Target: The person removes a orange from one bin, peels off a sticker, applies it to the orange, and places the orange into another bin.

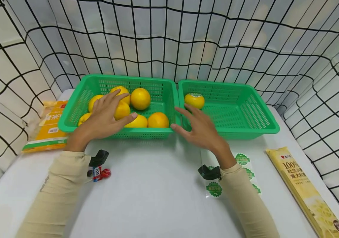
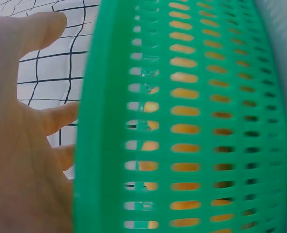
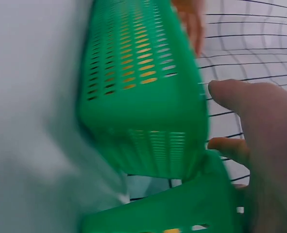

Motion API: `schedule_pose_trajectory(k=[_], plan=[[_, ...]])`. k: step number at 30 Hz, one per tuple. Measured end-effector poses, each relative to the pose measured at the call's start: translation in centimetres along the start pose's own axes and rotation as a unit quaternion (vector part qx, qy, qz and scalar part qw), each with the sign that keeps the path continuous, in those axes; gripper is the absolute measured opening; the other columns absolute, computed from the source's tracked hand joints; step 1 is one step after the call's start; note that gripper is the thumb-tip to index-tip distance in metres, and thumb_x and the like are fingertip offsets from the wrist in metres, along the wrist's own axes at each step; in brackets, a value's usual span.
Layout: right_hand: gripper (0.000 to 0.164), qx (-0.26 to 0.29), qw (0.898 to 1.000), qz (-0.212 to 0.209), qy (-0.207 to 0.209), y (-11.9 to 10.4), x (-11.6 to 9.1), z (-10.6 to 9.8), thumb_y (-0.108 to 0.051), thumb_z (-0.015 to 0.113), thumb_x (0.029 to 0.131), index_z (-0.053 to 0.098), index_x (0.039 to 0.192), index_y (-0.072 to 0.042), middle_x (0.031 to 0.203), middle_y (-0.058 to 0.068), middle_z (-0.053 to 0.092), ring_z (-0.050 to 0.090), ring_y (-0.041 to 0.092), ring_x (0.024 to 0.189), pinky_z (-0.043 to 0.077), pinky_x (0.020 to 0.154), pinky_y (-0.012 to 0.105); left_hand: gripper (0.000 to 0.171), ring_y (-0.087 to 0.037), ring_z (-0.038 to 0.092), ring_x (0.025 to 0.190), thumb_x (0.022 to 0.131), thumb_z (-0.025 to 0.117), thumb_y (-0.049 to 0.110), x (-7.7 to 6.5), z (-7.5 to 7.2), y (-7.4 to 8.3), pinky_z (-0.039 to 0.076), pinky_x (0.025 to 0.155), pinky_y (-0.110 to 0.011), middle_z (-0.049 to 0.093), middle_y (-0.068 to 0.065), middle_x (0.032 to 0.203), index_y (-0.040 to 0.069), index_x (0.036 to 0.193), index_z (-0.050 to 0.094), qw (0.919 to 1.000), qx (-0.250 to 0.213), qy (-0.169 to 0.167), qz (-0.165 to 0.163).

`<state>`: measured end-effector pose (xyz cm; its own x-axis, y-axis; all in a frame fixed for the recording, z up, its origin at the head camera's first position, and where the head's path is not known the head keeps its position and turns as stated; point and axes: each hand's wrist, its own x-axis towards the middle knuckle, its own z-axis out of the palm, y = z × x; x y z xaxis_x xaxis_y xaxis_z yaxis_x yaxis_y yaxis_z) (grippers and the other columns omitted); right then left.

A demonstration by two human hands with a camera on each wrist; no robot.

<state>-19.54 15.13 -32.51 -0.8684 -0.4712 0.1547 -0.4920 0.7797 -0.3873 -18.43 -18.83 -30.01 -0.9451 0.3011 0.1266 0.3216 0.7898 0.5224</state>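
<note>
Several oranges [image 1: 140, 99] lie in the left green basket [image 1: 118, 78]. My left hand [image 1: 102, 114] hovers over its front left part, fingers spread and thumb out, partly hiding the fruit. No fruit is gripped by it. The right hand [image 1: 200, 129], also with spread fingers, is at the front corner where the baskets meet; its thumb and index finger are close to the left basket's right rim, and contact is unclear. Beyond those fingers, one orange [image 1: 193, 102] with a green and white sticker on top sits in the left end of the right green basket [image 1: 225, 85].
Beneath my right forearm lies a sheet of round green stickers [image 1: 214, 189]. A lollipop [image 1: 106, 173] is beside my left wrist. An orange-yellow bag [image 1: 49, 129] lies at left, a long pasta packet [image 1: 304, 188] at right. Black wire mesh [image 1: 169, 41] surrounds the table's back and sides.
</note>
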Motion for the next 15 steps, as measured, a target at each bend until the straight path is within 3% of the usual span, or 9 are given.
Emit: schedule_pose_trajectory(k=[6, 9, 12, 15], plan=[[0.066, -0.02, 1.0, 0.01, 0.008, 0.0, 0.1, 0.7, -0.066, 0.051, 0.104, 0.045, 0.162, -0.034, 0.175, 0.006, 0.025, 0.026, 0.038, 0.16, 0.026, 0.124, 0.068, 0.083, -0.046, 0.002, 0.162, 0.106, 0.054, 0.055, 3.6, -3.0, 0.4, -0.001, 0.125, -0.073, 0.005, -0.013, 0.178, 0.018, 0.171, 0.018, 0.9967, -0.049, -0.065, -0.007], [0.067, -0.029, 0.999, 0.012, 0.008, -0.1, 0.1, 0.9, -0.068, 0.049, 0.104, 0.044, 0.162, -0.035, 0.175, 0.005, 0.026, 0.027, 0.038, 0.159, 0.026, 0.124, 0.067, 0.083, -0.045, 0.004, 0.163, 0.106, 0.052, 0.057, 5.8, -4.4, 0.7, 0.008, 0.124, -0.076, 0.003, -0.01, 0.179, 0.024, 0.172, 0.014, 0.9915, -0.075, -0.105, -0.017], [0.067, -0.037, 0.999, 0.013, 0.009, -0.1, 0.1, 1.0, -0.069, 0.047, 0.104, 0.043, 0.162, -0.036, 0.175, 0.004, 0.026, 0.027, 0.035, 0.159, 0.026, 0.125, 0.065, 0.084, -0.04, 0.011, 0.163, 0.105, 0.055, 0.059, 8.6, -4.9, 0.8, 0.016, 0.124, -0.074, 0.007, -0.009, 0.179, 0.027, 0.171, 0.015, 0.9863, -0.102, -0.129, -0.016], [0.067, -0.045, 0.999, 0.012, 0.012, 0.0, 0.1, 1.1, -0.07, 0.045, 0.104, 0.042, 0.162, -0.037, 0.175, 0.004, 0.026, 0.028, 0.034, 0.159, 0.027, 0.125, 0.063, 0.083, -0.036, 0.018, 0.162, 0.103, 0.059, 0.059, 11.0, -4.3, 0.1, 0.019, 0.125, -0.07, 0.016, -0.006, 0.177, 0.028, 0.17, 0.021, 0.9785, -0.142, -0.148, -0.024]])
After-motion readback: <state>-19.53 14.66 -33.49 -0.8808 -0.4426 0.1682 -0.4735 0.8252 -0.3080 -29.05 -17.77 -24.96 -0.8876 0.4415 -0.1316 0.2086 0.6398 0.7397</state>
